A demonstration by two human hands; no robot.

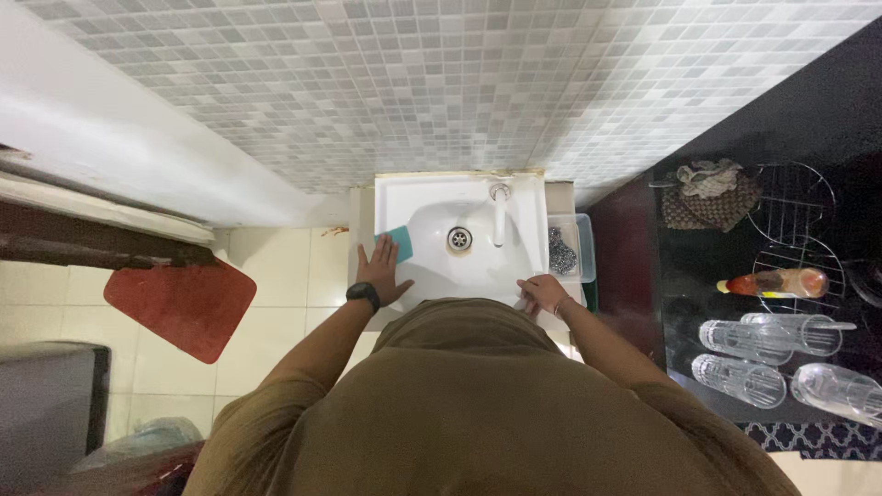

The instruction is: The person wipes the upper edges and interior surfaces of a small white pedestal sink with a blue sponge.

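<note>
At the far left a grey bin (50,404) stands on the pale floor tiles (276,276), with a red mat (181,308) lying just beyond it near the wall.

The left hand (379,271), a black watch (364,294) on its wrist, lies flat on the left rim of the white sink (432,197). Its fingers are spread apart and clamp on nothing; the fingertips touch a teal sponge (398,243) that sits on the rim at the basin's left edge.

In the middle of the basin is the round metal drain (459,239). Just right of it the white tap (500,213) reaches from the back rim over the basin.

The right hand (542,294) rests on the sink's front right corner, fingers curled loosely together. Whether it grips anything there I cannot tell.

Just beside the sink on the right, a clear plastic tub (584,246) holds a metal scourer (561,253).

Further right, on a dark counter (680,303), a brownish cloth (709,195) lies at the back next to a wire rack (797,220). A bottle (776,283) with an orange and yellow body lies on its side near the rack. In front of it four clear ribbed glasses (781,354) lie tipped over, close together.

Along the bottom, the person's olive-brown shirt (478,404) fills the view.
</note>
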